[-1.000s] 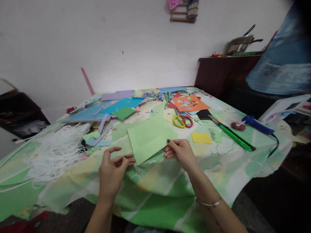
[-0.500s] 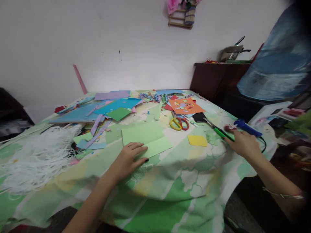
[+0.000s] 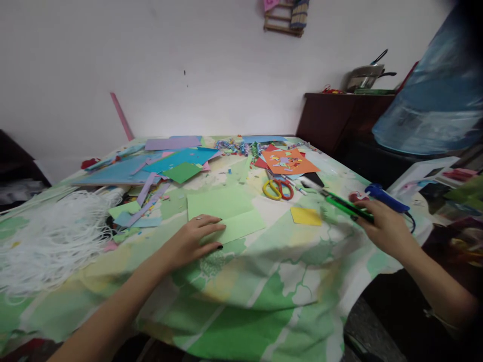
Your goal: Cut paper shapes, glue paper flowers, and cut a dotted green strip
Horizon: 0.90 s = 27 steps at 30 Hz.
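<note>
Fingers outstretched, my left hand lies flat on the lower left part of a light green sheet of paper. A fold or overlapping edge crosses the sheet beside my fingertips. On the right, my right hand is closed around a green-handled utility knife. Its blade points up and left, blurred by motion, above the table. Below the blade lies a small yellow piece of paper. Scissors with yellow and red handles rest between the green sheet and the knife.
A blue glue gun lies beyond my right hand. White cord is heaped at the left. Coloured sheets and an orange paper with scraps lie further back. A large water bottle stands at the right.
My right hand has lifted the utility knife from the table and its blade has swung left. My left hand stays on the green paper. The view has shifted slightly.
</note>
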{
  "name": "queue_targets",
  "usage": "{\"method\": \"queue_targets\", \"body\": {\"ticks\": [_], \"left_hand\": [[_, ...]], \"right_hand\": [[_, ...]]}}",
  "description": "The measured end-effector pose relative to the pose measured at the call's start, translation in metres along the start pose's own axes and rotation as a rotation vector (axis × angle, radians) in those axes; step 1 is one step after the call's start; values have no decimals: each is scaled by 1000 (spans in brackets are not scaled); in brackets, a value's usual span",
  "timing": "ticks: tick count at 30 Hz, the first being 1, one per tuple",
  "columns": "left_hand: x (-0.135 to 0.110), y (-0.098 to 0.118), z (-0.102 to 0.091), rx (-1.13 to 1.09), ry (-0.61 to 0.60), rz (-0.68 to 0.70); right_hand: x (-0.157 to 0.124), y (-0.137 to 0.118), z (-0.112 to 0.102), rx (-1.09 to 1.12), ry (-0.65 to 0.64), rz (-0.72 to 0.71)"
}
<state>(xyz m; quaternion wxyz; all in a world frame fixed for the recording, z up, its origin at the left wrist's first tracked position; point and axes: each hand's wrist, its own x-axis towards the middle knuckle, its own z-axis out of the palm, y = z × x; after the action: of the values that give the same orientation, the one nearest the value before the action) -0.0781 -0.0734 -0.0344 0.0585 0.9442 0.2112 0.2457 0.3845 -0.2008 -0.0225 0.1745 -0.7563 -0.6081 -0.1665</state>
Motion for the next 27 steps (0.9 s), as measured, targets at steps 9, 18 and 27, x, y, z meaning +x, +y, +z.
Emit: {"method": "queue_targets", "body": {"ticks": [9, 18, 27], "left_hand": [[-4, -9, 2, 27, 85, 91], [2, -11, -5, -6, -40, 103], [67, -15, 12, -155, -312, 191]], "right_hand": [[5, -56, 11, 340, -115, -387], [23, -49, 9, 412, -309, -606], [38, -51, 10, 379, -380, -717]]}}
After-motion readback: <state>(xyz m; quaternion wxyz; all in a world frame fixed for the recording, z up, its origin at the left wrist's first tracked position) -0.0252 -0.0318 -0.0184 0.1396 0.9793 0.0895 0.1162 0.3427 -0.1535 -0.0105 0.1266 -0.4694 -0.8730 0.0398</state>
